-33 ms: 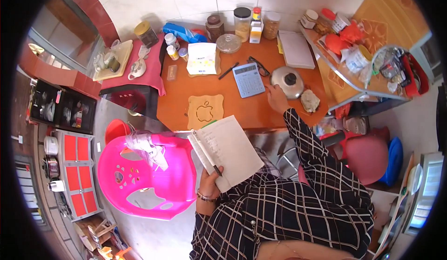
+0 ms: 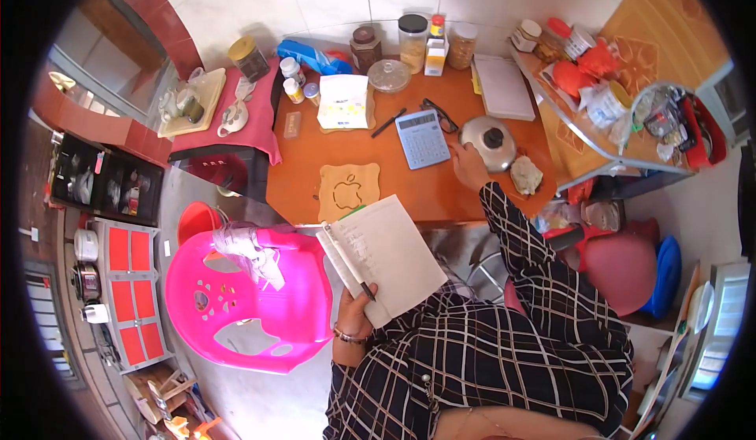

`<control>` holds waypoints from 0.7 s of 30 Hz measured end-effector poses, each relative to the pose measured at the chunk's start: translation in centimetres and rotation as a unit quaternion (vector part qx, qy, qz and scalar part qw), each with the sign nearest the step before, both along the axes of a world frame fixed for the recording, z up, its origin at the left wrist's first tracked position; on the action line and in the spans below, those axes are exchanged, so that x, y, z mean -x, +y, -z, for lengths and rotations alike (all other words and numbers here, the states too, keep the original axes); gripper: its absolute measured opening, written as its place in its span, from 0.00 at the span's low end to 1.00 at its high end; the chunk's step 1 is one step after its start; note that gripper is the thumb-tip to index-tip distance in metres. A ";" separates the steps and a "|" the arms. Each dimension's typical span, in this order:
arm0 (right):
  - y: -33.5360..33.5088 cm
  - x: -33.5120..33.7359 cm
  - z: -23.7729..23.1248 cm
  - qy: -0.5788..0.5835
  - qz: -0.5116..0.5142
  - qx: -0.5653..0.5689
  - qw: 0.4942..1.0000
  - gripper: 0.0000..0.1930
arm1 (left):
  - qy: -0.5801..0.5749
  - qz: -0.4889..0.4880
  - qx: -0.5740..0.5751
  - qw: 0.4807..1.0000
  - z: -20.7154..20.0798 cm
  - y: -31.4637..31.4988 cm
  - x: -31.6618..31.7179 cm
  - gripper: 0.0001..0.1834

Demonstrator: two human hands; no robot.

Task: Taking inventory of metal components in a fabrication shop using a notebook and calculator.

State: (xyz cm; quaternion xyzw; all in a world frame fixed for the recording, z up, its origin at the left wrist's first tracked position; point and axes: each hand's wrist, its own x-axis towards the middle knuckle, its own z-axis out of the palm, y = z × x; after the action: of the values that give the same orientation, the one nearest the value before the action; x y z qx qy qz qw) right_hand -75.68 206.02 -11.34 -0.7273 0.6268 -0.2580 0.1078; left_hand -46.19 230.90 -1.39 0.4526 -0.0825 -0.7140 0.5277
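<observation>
My left hand [image 2: 356, 312] grips an open notebook [image 2: 402, 263] by its lower edge, with a dark pen [image 2: 368, 291] under the thumb. Handwriting covers part of the notebook's upper left page area. On the orange-brown table, my right hand [image 2: 470, 166] rests beside the lower right corner of a light blue calculator [image 2: 423, 139], a finger stretched toward it and nothing visible in the grasp. A round metal lid [image 2: 488, 142] with a black knob lies just beyond that hand. Eyeglasses [image 2: 441, 115] and another dark pen [image 2: 388, 123] flank the calculator's top.
A wooden trivet [image 2: 349, 192] sits near the table's front edge, a tissue pack [image 2: 344, 100] behind it. Jars [image 2: 412, 44] line the wall. At right lie a pale lump [image 2: 526, 175] and a paper stack [image 2: 504, 86]. A pink chair [image 2: 295, 314] stands left of me.
</observation>
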 end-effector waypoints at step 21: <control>-10.3 0.7 2.6 0.094 -0.147 -0.026 0.984 0.17 | -0.026 -0.155 -0.022 0.987 -0.3 -9.2 6.2 0.26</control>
State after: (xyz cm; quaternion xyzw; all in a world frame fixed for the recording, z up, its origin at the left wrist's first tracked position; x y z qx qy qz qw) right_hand -76.36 195.72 -13.95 -0.8298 0.5265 -0.1533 0.1036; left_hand -52.39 221.74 -1.05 0.4898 -0.0093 -0.6130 0.6198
